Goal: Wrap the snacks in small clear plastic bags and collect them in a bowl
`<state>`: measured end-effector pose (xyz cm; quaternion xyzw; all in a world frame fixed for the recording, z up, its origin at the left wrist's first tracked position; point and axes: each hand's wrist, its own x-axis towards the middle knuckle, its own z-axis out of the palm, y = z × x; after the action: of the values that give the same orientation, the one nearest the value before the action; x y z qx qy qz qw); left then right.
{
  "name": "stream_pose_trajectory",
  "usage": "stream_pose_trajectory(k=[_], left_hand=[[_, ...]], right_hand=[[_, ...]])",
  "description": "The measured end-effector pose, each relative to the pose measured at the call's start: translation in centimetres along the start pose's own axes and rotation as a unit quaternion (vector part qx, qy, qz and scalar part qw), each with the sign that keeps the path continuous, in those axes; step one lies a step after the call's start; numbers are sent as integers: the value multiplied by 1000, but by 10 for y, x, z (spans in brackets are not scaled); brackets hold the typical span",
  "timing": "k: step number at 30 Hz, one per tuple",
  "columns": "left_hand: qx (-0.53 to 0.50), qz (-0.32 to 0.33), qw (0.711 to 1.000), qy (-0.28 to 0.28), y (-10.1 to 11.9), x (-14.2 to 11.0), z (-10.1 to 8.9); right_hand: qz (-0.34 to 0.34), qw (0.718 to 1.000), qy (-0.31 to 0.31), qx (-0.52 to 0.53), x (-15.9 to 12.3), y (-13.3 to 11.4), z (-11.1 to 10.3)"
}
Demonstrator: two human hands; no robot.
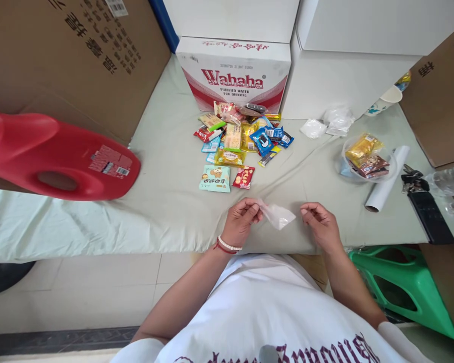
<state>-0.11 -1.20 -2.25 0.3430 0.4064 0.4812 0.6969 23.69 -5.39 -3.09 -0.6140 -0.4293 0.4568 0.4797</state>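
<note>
My left hand [243, 220] pinches one end of a small, thin, see-through plastic bag [280, 217] over the front of the table. The bag stretches to the right, and its far corner hangs free. Just past that corner is my right hand [321, 224], its thumb and forefinger closed together with nothing visible in them, apart from the bag. Beyond my left hand lie a mint-green snack packet [215, 179] and a small red packet [243, 177]. Behind these is a loose pile of wrapped snacks [232, 136] in several colours.
A white-and-red water carton [234, 75] stands behind the pile. On the right are a clear bowl [340, 164] of packets, a white roll [389, 176], crumpled plastic bags [335, 121], keys [412, 177] and a black phone [431, 217]. A red jug [71, 146] lies left; a green stool [412, 282] stands below.
</note>
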Motion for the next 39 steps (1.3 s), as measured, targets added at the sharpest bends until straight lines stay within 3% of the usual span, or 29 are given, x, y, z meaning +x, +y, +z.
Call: stream_pose_trajectory(k=[2,7,11,17,21,26,30,35,39], left_hand=[[75,15,996,-35,0,-1,3],[233,71,966,-85,-3,-6,10],[243,108,964,-22,-6,-8,9],[185,102,975,65,-3,-6,0],[227,152,961,33,0,-7,-1],[267,166,949,-17,0,-8,3],[228,160,960,33,1,-7,0],[164,170,965,111,3,-6,-11],[200,253,944,70,4,-8,-10]], right_hand=[[-53,998,-15,-24,2,-14,2],[-135,976,-171,-6,11,-40,33],[-151,978,-142,10,15,-36,49],[-86,989,-109,43,16,-24,40],[-146,982,-117,1,19,-27,35],[-275,925,-237,-109,29,-41,36],[-301,925,-191,-130,32,-43,31],[-236,962,-81,-114,22,-31,12],[-170,981,-56,-81,14,-29,-1]])
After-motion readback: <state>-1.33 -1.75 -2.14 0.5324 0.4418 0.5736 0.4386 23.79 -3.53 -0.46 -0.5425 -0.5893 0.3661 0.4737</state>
